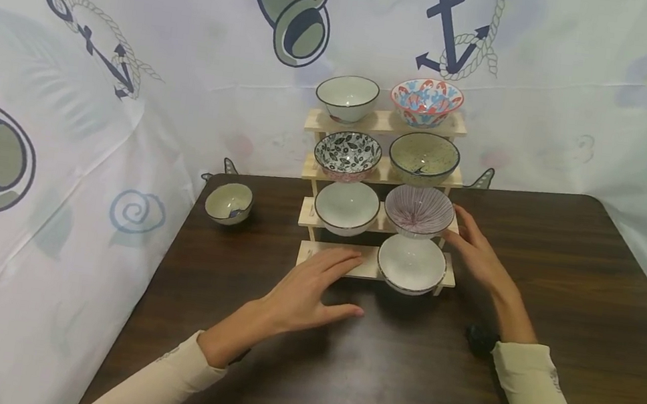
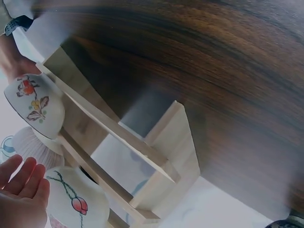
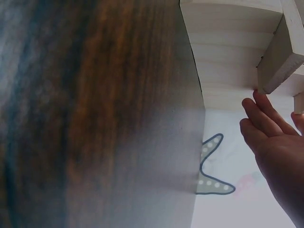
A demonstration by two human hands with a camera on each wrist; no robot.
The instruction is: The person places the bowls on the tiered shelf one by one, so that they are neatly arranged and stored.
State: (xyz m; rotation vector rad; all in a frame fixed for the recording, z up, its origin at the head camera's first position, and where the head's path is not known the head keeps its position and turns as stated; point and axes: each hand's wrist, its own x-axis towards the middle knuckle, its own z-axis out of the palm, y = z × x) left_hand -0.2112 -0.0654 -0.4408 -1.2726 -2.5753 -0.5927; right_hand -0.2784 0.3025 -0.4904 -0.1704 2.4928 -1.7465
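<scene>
A wooden four-step rack (image 1: 329, 251) holds several bowls. My left hand (image 1: 303, 294) hovers before the bottom step's left part, thumb spread away from its fingers and holding nothing. In the left wrist view those fingers (image 2: 29, 178) are beside a white bowl with a red bud (image 2: 76, 202). My right hand (image 1: 480, 258) is at the rack's right end, nearest the purple-striped bowl (image 1: 419, 212). The right wrist view shows its extended fingers (image 3: 261, 116) at the rack's wooden side; contact there is hard to tell. A white bowl (image 1: 411, 264) sits on the bottom step's right.
A small greenish bowl (image 1: 229, 204) stands apart on the dark table (image 1: 373, 390), left of the rack. Higher steps carry a black-patterned bowl (image 1: 347, 153), a speckled olive bowl (image 1: 424, 158) and a red-blue bowl (image 1: 427, 100). A printed curtain (image 1: 187, 30) hangs behind.
</scene>
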